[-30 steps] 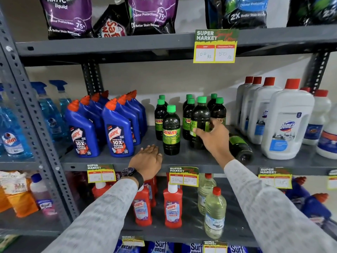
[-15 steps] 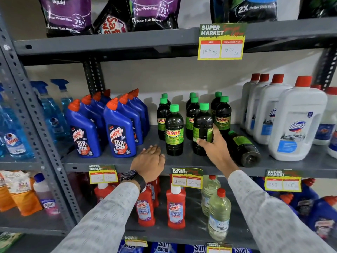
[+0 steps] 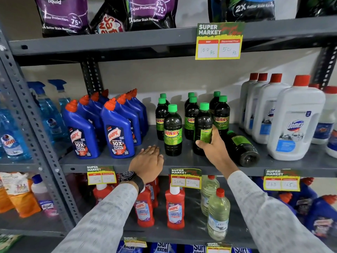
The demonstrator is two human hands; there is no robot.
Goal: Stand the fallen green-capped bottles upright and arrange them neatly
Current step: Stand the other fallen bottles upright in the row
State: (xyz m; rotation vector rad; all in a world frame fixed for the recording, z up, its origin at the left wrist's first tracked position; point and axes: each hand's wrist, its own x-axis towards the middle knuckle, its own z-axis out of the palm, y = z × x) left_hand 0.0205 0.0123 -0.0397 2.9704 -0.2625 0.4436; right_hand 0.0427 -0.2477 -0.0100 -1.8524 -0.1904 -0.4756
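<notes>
On the grey shelf (image 3: 113, 162), nearest the front edge, the left hand (image 3: 148, 161) lies flat with fingers spread, grasping nothing. Just right of it, the right hand (image 3: 212, 143) wraps the lower body of an upright green-capped bottle (image 3: 203, 125). Right of that bottle, one fallen bottle (image 3: 240, 147) lies on its side, base toward the edge, cap toward the back. Behind stand more green-capped bottles (image 3: 221, 116), hemmed by blue Harpic bottles (image 3: 118, 130) on the left and white Domex jugs (image 3: 295, 121) on the right. Compared with a second ago, the right hand has slid lower on the bottle.
</notes>
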